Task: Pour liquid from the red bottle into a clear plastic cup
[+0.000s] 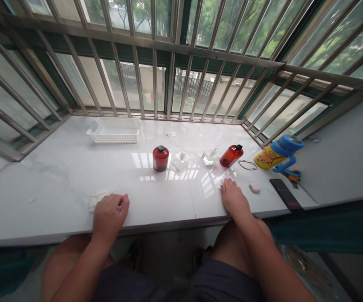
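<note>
My left hand (110,213) is curled near the sill's front edge, overlapping a crumpled white cloth or tissue (95,200); what its fingers hold, if anything, is hidden. Further right, my right hand (234,197) rests on the white sill with its fingers stretched forward, holding nothing I can see. Just beyond it stands a red-brown bottle (231,157) with a black top. A similar bottle (160,159) with a black cap is upright near the middle. Between the two bottles lie a clear plastic wrapper (181,160) and another clear-wrapped piece (211,157).
A white perforated basket (114,137) sits at the back left, before metal window bars (169,42). To the right are a blue-yellow flask (277,152), a thin cord loop (247,165), a small pale lump (255,188), a dark phone (285,194) and orange-blue items (292,175).
</note>
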Motion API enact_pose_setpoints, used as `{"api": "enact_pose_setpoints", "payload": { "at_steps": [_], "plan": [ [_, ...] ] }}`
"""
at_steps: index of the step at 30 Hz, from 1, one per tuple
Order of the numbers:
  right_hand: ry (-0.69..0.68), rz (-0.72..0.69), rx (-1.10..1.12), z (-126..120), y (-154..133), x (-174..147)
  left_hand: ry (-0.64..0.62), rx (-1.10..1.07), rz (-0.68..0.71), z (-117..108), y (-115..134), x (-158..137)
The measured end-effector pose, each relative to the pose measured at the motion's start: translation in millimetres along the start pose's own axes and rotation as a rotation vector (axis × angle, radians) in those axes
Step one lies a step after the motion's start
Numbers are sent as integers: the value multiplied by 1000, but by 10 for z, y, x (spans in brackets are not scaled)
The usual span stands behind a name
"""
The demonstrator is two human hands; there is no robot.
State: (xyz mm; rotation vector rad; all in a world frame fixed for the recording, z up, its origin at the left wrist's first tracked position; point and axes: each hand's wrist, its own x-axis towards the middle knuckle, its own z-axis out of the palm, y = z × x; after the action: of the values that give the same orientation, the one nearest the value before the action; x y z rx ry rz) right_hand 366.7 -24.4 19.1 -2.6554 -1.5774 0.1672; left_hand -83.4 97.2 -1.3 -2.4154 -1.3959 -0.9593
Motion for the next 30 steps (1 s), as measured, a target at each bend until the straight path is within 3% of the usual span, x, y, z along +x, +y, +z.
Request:
{"api": "enact_pose_setpoints", "payload": {
  "at_steps": [2, 5, 8, 10, 11, 13, 14, 16, 19, 22, 25, 28, 30],
  "plan": [
    [19, 29, 2, -47, -22, 137, 3, -1, -4, -1, 3, -3],
    [-21, -95, 39, 94, -550, 15, 9, -12, -11, -18, 5, -10],
    [-119, -446, 112, 372, -1380, -503, 23, -25, -14, -44, 0, -19],
    [-113, -857, 242, 520, -1840, -898, 33, -43, -23, -59, -4, -20],
    [-103, -966, 296, 563, -1990, -1049, 39, -52, -26, -65, -5, -19],
    [-106, -1050, 346, 577, -2090, -1173, 47, -64, -30, -70, -4, -15],
    [-120, -1024, 338, 551, -2035, -1133, 47, -65, -33, -70, -2, -14],
    [-153, -843, 260, 449, -1746, -876, 39, -62, -36, -65, 0, -17],
    [-116, -359, 98, 250, -1041, -307, 33, -65, -47, -54, -5, -35],
    [-27, -58, 44, 122, -384, 63, 41, -92, -61, -45, 1, -22],
    [13, 63, 38, 150, -92, 120, 53, -186, -130, -14, 88, 143],
    [47, 102, 35, 259, -126, 68, 18, -359, -309, 94, 308, 541],
    [65, 130, 35, 294, -208, 65, -82, -489, -417, 228, 506, 895]
  ]
}}
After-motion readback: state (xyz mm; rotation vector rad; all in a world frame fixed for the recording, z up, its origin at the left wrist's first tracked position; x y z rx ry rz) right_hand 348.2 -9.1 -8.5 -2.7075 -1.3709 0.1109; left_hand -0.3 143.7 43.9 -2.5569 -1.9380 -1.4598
